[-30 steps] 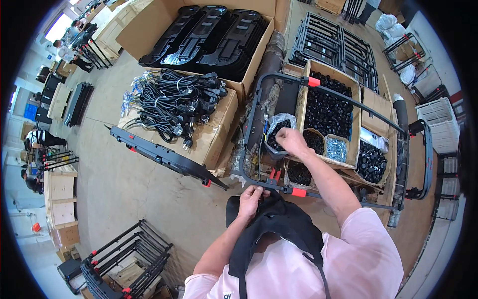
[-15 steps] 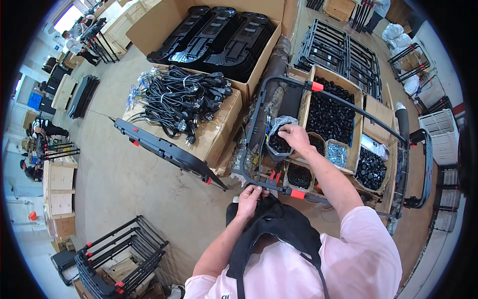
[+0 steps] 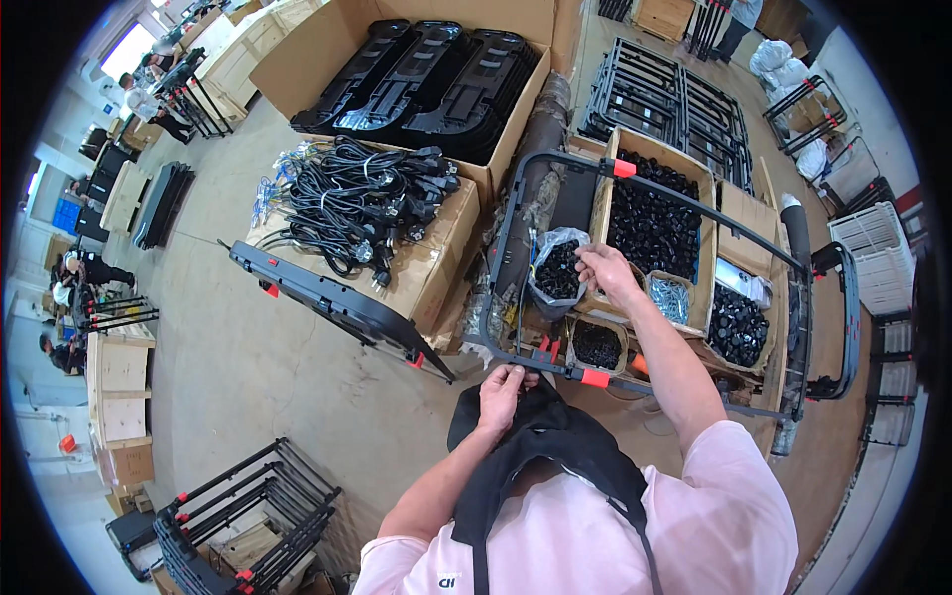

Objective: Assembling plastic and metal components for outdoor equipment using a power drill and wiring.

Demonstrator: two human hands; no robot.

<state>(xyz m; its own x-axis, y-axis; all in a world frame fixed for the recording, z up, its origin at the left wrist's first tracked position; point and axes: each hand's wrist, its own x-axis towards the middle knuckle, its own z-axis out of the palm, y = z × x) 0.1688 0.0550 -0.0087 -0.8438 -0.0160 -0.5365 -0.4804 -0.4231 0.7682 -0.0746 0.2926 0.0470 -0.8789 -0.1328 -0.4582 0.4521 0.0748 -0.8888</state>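
Note:
A black rectangular tube frame (image 3: 684,198) with red corner pieces lies across the workbench before me. My left hand (image 3: 502,397) is closed at its near left corner, thumb and fingers pinching the near tube. Above the small containers, my right hand (image 3: 611,272) has its fingertips pressed together; what they hold, if anything, is too small to make out. Just left of those fingertips sits a clear plastic bag (image 3: 557,282) of small black parts. Nearer me is a box of small black pieces (image 3: 597,345). A box of silver screws (image 3: 667,297) lies right of my hand.
A large box of black caps (image 3: 654,213) stands beyond my right hand. Bundled black power cables (image 3: 357,203) lie on a carton at left, beside a leaning black panel (image 3: 332,302). Black covers (image 3: 436,84) fill a big carton. Stacked frames (image 3: 248,516) stand at lower left.
My right hand has lifted out of the plastic bag and moved slightly right, uncovering the bag's black parts. My left hand stays at the frame's corner. The view has shifted slightly.

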